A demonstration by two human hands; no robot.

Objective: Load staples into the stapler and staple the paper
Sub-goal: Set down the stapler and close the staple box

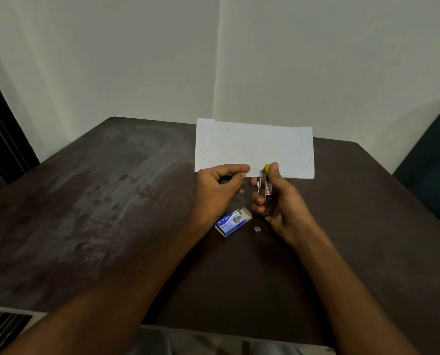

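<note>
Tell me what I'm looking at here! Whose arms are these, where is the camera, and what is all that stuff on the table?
There is no machine here, only a person. The camera sits on the person's head and looks forward and down, so you see their two arms reaching out as if they were your own.

The right hand is wrapped around a small metal stapler with a yellow tip, holding it upright. The left hand pinches the near edge of a white sheet of paper, which is lifted so its face points at the camera.

On the dark brown table lies a blue and white staple box, slid partly open. Beside it is a little grey strip of staples. One loose staple lies further to the left.

The stapler's tip is right at the paper's bottom edge.
</note>
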